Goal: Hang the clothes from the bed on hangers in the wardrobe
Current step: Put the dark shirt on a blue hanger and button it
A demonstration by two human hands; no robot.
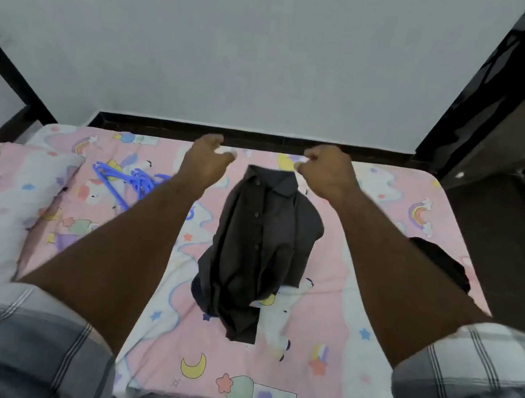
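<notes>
**A:** What is hard to make out here?

**B:** Both hands are blurred. The left hand (205, 158) and the right hand (325, 169) reach forward over the far edge of the bed (322, 333), with fingers loosely curled. Neither touches the dark grey button-up shirt (259, 246), and whether either pinches anything I cannot tell. Both forearms are bare, and checked grey-and-white sleeves (25, 346) are cut off at the bottom corners.

**A:** Where is the shirt?

**B:** It lies crumpled in the middle of the bed, collar towards the far wall, between the two arms. A second dark garment (441, 261) near the bed's right edge is mostly hidden behind the right forearm.

**A:** And hangers?

**B:** A tangle of blue plastic hangers (128, 182) sits on the bed to the left, partly covered by the left forearm; their number is unclear.

**A:** The surface and room?

**B:** The bed has a pink cartoon-print sheet with unicorns, rainbows, moons and stars, and a matching pillow (8, 193) at the left. Behind is a plain pale grey wall (268, 55) with dark skirting. Dark wooden furniture (504, 103) stands at the right, cut off by the frame.
</notes>
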